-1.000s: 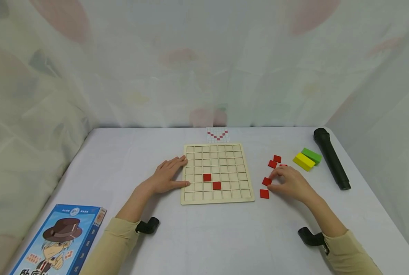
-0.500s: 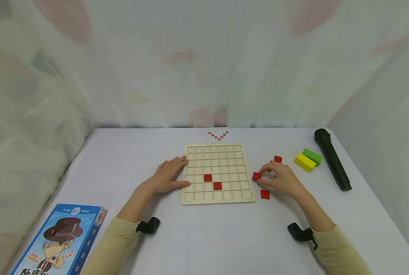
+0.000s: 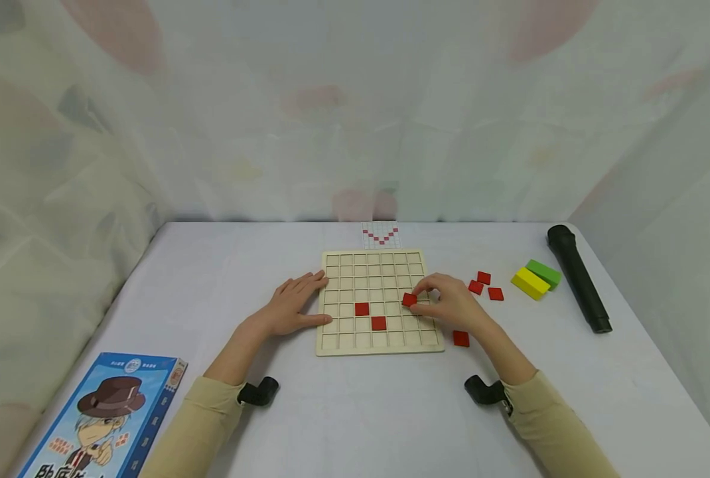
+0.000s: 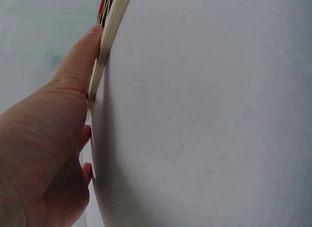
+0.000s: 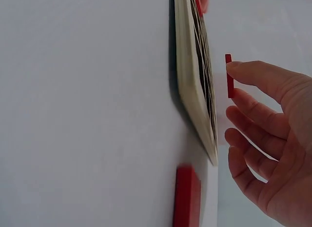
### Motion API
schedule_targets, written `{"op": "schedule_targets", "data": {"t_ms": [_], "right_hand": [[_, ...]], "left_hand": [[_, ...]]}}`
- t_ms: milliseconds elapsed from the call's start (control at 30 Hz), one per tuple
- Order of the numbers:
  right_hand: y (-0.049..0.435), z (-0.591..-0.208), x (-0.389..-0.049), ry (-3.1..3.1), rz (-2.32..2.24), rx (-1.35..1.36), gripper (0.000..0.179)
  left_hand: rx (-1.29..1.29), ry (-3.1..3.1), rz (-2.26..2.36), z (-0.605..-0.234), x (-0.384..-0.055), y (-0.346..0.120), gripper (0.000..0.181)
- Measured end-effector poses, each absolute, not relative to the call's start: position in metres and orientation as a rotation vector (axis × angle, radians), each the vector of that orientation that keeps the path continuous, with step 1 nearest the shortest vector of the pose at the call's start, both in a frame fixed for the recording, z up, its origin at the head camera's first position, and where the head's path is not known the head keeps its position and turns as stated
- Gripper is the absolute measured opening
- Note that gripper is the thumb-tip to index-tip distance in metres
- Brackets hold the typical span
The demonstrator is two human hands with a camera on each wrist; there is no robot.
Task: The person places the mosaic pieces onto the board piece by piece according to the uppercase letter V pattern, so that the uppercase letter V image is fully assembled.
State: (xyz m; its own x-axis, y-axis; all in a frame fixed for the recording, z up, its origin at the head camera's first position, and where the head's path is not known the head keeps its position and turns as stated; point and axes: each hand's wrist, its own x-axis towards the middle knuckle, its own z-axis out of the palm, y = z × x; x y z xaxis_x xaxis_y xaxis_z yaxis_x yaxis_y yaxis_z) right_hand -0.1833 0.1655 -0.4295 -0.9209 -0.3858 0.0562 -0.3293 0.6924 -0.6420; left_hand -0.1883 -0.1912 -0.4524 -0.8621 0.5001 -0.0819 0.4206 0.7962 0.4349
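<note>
A pale wooden grid board [image 3: 343, 282] lies mid-table, with one red square tile [image 3: 361, 309] and a second red tile [image 3: 379, 323] in its cells. My left hand [image 3: 292, 305] rests at the board's left edge, thumb and fingertips on the rim and fingers extended. Over the board's right half, my right hand [image 3: 450, 302] pinches another red tile [image 5: 229, 75] between thumb and index finger. In the right wrist view that tile stands apart from the board's surface. Behind the board lies a small printed grid card [image 3: 381, 235] with a red V pattern.
Right of the board lie several loose red tiles [image 3: 476, 287], one of them [image 3: 461, 338] nearer the front. Farther right are a yellow block [image 3: 529, 283], a green block [image 3: 544, 273] and a black microphone-shaped object [image 3: 578, 279]. A blue box [image 3: 107, 418] sits front left.
My right hand has picked up a red tile from the loose ones and carried it left over the board. The left hand has stayed at the board's edge.
</note>
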Motion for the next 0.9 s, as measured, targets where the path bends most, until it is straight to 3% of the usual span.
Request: {"op": "schedule_targets", "data": {"t_ms": [900], "right_hand": [[0.064,-0.435,-0.209,2.783,-0.954,-0.726,0.022]], "left_hand": [[0.711,2.777,0.613,-0.455,-0.189,-0.189,0.089]]}}
